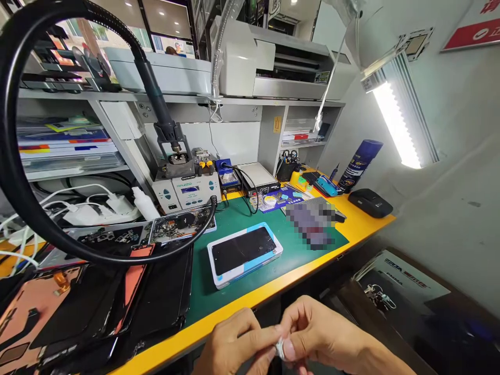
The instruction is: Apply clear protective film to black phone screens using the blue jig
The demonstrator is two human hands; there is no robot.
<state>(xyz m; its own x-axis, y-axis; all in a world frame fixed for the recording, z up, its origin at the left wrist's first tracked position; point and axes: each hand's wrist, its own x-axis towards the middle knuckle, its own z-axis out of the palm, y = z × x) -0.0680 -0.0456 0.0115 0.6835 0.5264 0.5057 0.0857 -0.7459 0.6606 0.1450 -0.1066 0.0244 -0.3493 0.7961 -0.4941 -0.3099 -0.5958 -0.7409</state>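
Both hands are together at the near side of the desk (pixel 273 290), low in the view and just clear of its yellow edge. The left hand (pixel 234 344) is curled, with its thumb and forefinger closed on a small white piece (pixel 279 350). The right hand (pixel 312 333) pinches the same piece between thumb and fingers, its other fingers folded beneath. The piece sits between the two sets of fingertips and is mostly covered; its nature cannot be determined.

Beyond the hands, a green mat (pixel 199 304) covers part of the desk. On it stands a white and blue box (pixel 221 282) bearing a black-faced phone (pixel 244 250), face up; whether the phone rests on the box or in a recess cannot be told. To the right lies an item (pixel 312 226) obscured by pixelation.

To the left, dark panels (pixel 160 297) lie overlapping. Behind them stands a grey machine (pixel 191 192), its black hose (pixel 8 130) looping across the left side. At the far right end, a blue spray can (pixel 359 165) leans near a black case (pixel 370 203).
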